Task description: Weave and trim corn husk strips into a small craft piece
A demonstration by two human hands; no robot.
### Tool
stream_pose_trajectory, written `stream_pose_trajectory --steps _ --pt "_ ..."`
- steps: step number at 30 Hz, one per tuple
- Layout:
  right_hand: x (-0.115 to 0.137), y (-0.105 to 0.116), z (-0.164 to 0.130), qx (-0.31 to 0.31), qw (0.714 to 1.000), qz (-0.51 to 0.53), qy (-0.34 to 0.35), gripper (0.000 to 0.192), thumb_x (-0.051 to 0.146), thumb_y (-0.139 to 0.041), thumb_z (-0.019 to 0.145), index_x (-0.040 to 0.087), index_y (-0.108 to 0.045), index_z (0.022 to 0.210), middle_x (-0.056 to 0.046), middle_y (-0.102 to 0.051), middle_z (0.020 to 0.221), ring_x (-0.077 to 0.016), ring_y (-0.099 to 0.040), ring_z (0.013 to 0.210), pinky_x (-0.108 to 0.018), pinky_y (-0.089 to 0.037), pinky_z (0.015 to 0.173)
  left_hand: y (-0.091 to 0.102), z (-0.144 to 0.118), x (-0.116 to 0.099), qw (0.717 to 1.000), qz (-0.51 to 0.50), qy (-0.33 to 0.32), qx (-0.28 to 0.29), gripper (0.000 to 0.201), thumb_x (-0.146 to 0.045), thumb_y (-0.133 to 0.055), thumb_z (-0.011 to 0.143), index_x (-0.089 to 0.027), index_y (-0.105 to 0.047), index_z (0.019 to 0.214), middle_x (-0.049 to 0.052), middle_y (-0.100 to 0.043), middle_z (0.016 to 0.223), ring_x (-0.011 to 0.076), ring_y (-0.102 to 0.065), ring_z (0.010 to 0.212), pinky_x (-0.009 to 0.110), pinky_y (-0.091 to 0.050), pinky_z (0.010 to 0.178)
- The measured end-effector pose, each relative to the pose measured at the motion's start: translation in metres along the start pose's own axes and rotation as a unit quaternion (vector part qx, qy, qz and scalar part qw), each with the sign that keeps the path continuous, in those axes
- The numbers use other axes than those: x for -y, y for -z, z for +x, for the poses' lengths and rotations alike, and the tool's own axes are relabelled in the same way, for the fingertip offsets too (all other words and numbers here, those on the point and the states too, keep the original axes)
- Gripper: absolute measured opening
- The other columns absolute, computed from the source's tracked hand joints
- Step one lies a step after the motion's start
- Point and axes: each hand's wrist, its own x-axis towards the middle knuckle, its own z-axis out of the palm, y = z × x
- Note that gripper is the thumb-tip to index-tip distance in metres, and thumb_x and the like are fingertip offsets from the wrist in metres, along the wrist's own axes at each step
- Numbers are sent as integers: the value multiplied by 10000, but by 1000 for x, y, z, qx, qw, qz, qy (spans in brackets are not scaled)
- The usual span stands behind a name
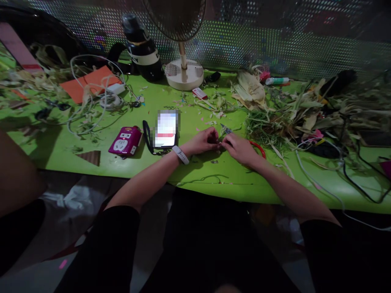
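Observation:
My left hand point(206, 140), with a pale band point(180, 155) on its wrist, is above the green table with its fingers curled into a pinch. Facing it, my right hand point(238, 147) has thumb and fingertips pressed together, almost touching the left fingertips. Whatever lies between the fingertips is too small to make out. Metal blades point(226, 129) show beyond my right hand, and a red loop handle point(259, 148) shows by its wrist, like scissors. The hand hides their middle; whether it grips them I cannot tell. Left of my left hand lies a lit phone point(165, 129) with a strap.
Dried corn husks point(249, 87) and green shreds point(265, 124) heap at the right. A fan point(184, 75), black bottle point(143, 53) and glue stick point(277, 81) stand or lie behind. Leftward are a purple socket block point(125, 141), orange paper point(91, 83), white cable point(105, 110) and another person's arm point(18, 179).

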Motion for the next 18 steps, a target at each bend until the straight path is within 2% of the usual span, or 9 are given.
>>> stream_pose_trajectory --steps 3,11,14,18 --pt "0 0 0 9 1000 23 -15 151 284 -492 942 189 -590 877 -69 -646 859 -189 -546 738 -306 -376 657 1 -1 0 1000 -3 -2 1 346 -241 -783 708 -175 -461 818 -37 -564 730 93 -565 658 250 -450 648" --pt "1 -1 1 6 999 36 -27 149 288 -486 946 197 -576 870 -51 -634 810 -174 -534 690 -297 -361 626 6 -3 -2 993 -79 29 79 333 -212 -775 699 -163 -478 841 5 -670 804 111 -657 756 283 -518 741" --pt "1 -2 1 1 999 27 -18 137 274 -486 944 195 -572 872 -59 -638 847 -177 -533 714 -304 -366 650 4 -3 -4 995 -63 24 75 299 -224 -755 716 -164 -485 830 4 -667 799 107 -648 750 271 -511 729" --pt "-1 -4 1 -10 1000 26 9 149 285 -475 953 195 -572 884 -67 -638 871 -183 -538 740 -308 -373 661 3 -4 -6 999 -14 -4 37 271 -219 -746 719 -168 -499 818 -5 -642 771 105 -621 734 257 -490 710"
